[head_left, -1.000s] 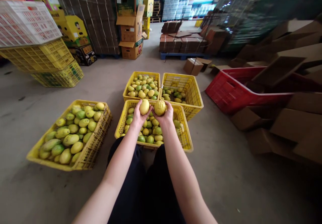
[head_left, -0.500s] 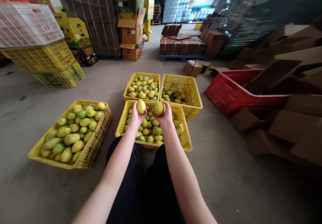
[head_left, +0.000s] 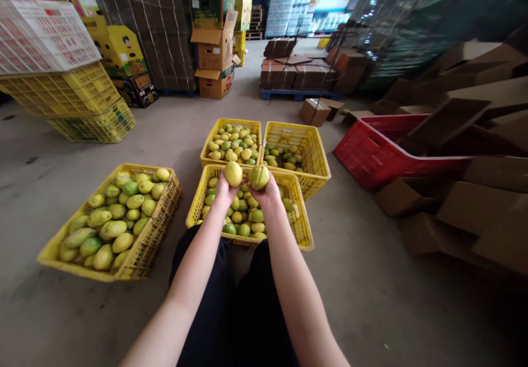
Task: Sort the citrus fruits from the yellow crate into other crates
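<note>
Red crate (head_left: 371, 155) — brown cardboard (head_left: 480, 207) (alongside)

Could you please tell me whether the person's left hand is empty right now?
No, the left hand holds a yellow fruit up above a yellow crate.

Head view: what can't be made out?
All in the head view:
Undersides of the left fruit and right fruit: hidden by the left hand and right hand.
Near crate: contents partly behind both hands.
White crate: cut off by left edge.
Stacked cartons: print too small to read.
</note>
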Demonstrator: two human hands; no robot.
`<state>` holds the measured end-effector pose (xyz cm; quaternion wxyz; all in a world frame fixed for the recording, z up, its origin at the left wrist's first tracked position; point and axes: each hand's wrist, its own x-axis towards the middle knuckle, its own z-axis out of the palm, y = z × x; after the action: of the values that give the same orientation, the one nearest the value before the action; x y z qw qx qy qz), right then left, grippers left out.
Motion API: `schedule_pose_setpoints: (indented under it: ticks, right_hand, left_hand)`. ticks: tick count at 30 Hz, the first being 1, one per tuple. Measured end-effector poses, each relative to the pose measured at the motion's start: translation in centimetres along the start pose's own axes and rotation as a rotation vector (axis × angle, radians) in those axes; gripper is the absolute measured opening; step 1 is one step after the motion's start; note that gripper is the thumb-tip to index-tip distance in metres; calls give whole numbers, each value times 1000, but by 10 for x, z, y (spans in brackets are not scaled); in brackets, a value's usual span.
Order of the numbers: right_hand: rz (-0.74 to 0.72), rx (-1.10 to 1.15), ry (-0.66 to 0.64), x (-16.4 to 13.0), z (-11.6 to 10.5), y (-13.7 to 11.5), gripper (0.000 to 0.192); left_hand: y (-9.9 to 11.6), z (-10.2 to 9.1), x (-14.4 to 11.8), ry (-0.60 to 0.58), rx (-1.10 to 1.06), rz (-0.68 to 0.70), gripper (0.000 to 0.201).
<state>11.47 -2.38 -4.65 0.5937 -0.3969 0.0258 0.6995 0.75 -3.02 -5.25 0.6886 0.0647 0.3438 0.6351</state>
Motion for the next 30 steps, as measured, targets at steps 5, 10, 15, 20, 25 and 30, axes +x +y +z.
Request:
schedule_pose_setpoints:
  ticks: [5, 10, 15, 20, 25, 30]
  right_hand:
    - [42, 11, -65, -3, 0, -2, 36]
    - [-67, 56, -59, -13, 1, -7, 28]
    - [-74, 4, -96, -19, 4, -7, 30]
    - [-9, -103, -106, -12, 2, -3, 45]
    - [-8, -96, 23, -9, 2, -1, 32]
    - [30, -84, 23, -10, 4, -1, 32]
  left_hand:
    - [5, 4, -3, -37, -19, -35, 41]
    - [8, 7, -5, 20, 21, -1, 23]
    - [6, 5, -5, 73, 48, 18, 8]
    - [8, 3, -6, 49, 44, -45, 34]
    - [10, -2, -5, 59, 30, -40, 37]
    - [11, -6, -3, 84, 17, -42, 35]
